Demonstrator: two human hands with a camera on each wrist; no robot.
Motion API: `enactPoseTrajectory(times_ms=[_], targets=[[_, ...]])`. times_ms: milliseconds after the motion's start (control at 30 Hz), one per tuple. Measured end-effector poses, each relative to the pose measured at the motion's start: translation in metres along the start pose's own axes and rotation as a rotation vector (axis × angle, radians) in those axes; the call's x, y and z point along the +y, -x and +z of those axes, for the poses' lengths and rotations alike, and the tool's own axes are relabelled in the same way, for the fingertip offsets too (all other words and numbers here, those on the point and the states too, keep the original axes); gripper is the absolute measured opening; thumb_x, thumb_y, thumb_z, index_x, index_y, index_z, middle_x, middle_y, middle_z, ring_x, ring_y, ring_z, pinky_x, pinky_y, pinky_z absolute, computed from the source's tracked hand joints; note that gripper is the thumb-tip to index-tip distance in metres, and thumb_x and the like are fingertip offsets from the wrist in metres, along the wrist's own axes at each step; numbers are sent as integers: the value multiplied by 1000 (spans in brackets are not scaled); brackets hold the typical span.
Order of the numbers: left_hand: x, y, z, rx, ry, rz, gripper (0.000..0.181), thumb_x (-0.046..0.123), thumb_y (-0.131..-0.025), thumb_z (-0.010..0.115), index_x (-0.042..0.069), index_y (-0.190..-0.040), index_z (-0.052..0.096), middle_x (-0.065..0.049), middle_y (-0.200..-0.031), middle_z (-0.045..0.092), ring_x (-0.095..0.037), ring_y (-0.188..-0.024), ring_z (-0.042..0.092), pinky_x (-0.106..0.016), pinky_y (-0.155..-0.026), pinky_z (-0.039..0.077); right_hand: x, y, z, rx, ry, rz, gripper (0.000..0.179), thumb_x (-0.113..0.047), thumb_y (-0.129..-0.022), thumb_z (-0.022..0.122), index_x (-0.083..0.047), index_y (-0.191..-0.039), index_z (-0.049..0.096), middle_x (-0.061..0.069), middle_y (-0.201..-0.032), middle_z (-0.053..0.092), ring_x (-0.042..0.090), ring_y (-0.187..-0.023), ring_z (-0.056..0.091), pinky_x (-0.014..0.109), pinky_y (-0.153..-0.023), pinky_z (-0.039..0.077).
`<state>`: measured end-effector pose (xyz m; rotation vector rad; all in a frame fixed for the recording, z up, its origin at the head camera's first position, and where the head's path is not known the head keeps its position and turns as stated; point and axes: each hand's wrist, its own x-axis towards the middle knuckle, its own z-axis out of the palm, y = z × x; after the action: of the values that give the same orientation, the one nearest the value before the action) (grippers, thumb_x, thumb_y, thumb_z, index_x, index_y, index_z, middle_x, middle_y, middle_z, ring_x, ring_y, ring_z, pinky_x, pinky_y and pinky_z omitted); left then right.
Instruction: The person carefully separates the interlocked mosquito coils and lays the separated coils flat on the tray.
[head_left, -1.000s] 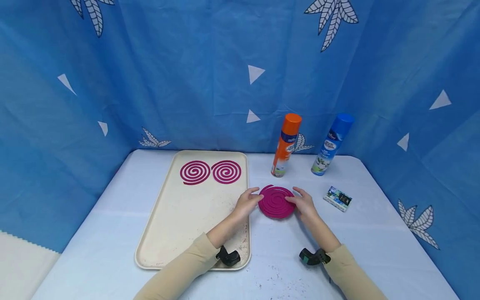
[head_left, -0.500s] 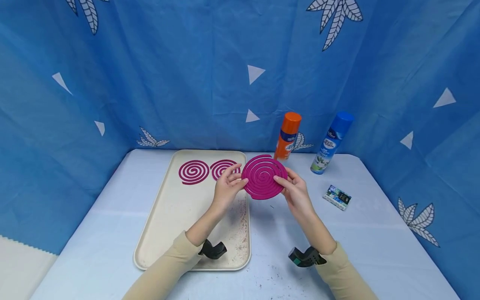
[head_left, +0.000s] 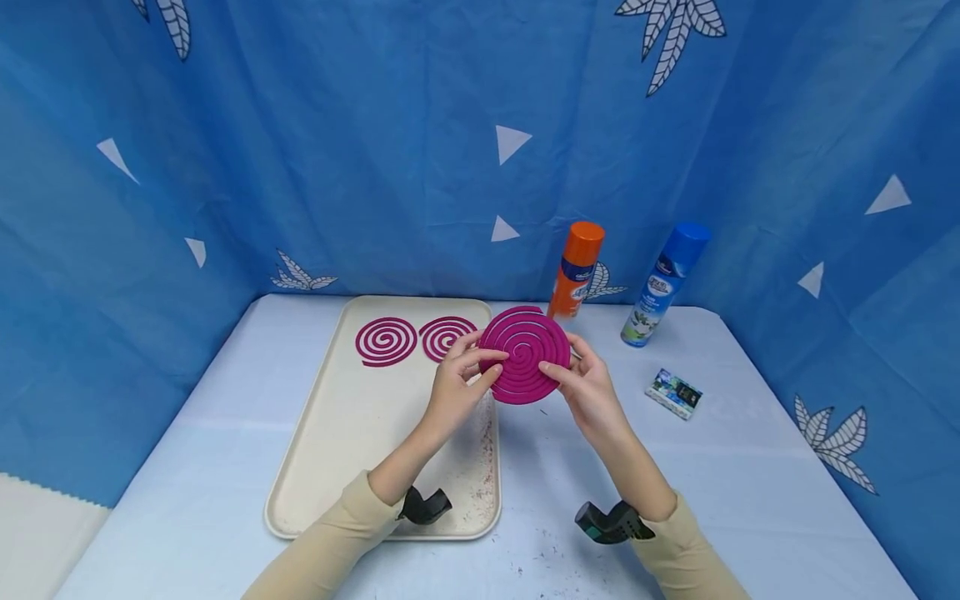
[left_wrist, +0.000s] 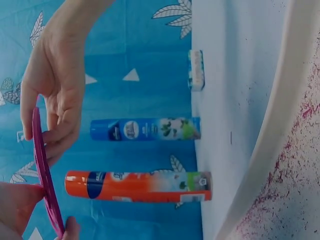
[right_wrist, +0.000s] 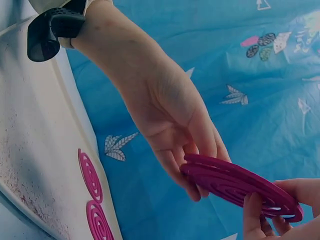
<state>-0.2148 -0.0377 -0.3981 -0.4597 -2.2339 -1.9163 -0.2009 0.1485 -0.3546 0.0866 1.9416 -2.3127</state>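
A magenta mosquito coil [head_left: 522,354], its turns lying closely together, is held up above the tray's right edge. My left hand [head_left: 453,387] holds its left side, the index finger and thumb on the near face and other fingers behind. The right hand [head_left: 592,392] pinches the opposite side, thumb in front and fingers at the back. Seen edge-on in the left wrist view, the coil [left_wrist: 44,172] is a thin tilted disc between both hands. Two looser coils, one whole [head_left: 386,342] and one partly behind my left fingers [head_left: 442,335], lie at the tray's far end.
A cream tray [head_left: 360,450] lies on the white-covered table, with reddish crumbs along its right side. Behind the held coil stands an orange spray can [head_left: 576,271], partly hidden. A blue spray can [head_left: 660,292] and a small patterned box [head_left: 673,394] are further right.
Both hands have lifted the coil off the table and moved it up and left, tilting its face toward me. In the last half second, the left index finger has come onto its near face.
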Motion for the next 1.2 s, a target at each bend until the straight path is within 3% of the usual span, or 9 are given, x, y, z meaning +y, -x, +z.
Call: enactPoseTrajectory(times_ms=[167, 367, 467, 567, 700, 800, 900, 1000, 1200], targets=[[2, 4, 2, -25, 5, -6, 25, 11, -88, 67, 6, -112, 70, -13, -147, 42, -31, -134, 44, -40, -94, 53, -3, 6, 2, -15, 14, -47, 51, -6, -92, 57, -8, -139, 38, -4, -117, 60, 7, -104, 61, 22, -89, 54], [11, 11, 7, -45, 33, -54, 44, 18, -88, 68, 15, -131, 59, -16, -153, 33, -32, -106, 66, -29, -78, 59, 0, 12, 5, -128, 19, -124, 52, -7, -94, 52, -5, -143, 33, 3, -131, 51, 10, -114, 54, 21, -93, 52], [14, 14, 8, -45, -80, -25, 50, 24, -88, 68, 20, -136, 54, -16, -154, 30, -25, -94, 69, -23, -75, 59, 4, 12, 7, -135, 55, -164, 55, -3, -93, 54, -3, -143, 34, 4, -130, 49, 11, -114, 53, 19, -93, 52], [16, 15, 9, -19, -279, 28, 51, 33, -88, 68, 26, -136, 54, -13, -154, 30, -17, -83, 66, -17, -68, 56, 7, 12, 8, -115, 38, -181, 54, -3, -93, 54, -4, -143, 35, 2, -126, 52, 11, -112, 53, 19, -91, 52], [17, 15, 9, 19, -450, 96, 51, 38, -84, 71, 26, -131, 58, -11, -155, 27, -24, -118, 56, -38, -89, 54, 7, 12, 8, -107, 0, -156, 51, -6, -95, 52, -5, -143, 35, 0, -126, 53, 11, -113, 53, 19, -92, 52], [16, 13, 7, -10, -387, 86, 50, 35, -83, 73, 19, -128, 61, -10, -157, 24, -31, -144, 26, -60, -107, 38, 7, 11, 8, -133, 1, -135, 51, -9, -95, 50, -5, -144, 33, 5, -134, 50, 11, -116, 52, 19, -94, 51], [15, 11, 5, -64, -234, 15, 48, 30, -86, 69, 11, -129, 59, -10, -157, 23, -33, -145, 24, -58, -109, 36, 9, 8, 7, -182, 15, -136, 51, -16, -99, 44, -8, -147, 30, 8, -138, 46, 10, -119, 50, 20, -97, 48], [15, 10, 4, -85, -107, -47, 48, 26, -88, 67, 7, -131, 56, -14, -157, 22, -36, -144, 26, -54, -107, 39, 13, 6, 6, -189, 26, -142, 50, -23, -101, 44, -11, -147, 30, -1, -132, 54, 8, -119, 52, 20, -99, 47], [15, 13, 8, -82, 2, -91, 48, 26, -84, 72, 7, -126, 57, -16, -157, 22, -34, -146, 20, -51, -109, 37, 23, 2, 9, -104, -46, -174, 46, -2, -96, 51, -2, -140, 38, -15, -104, 70, 3, -103, 63, 17, -95, 50]])
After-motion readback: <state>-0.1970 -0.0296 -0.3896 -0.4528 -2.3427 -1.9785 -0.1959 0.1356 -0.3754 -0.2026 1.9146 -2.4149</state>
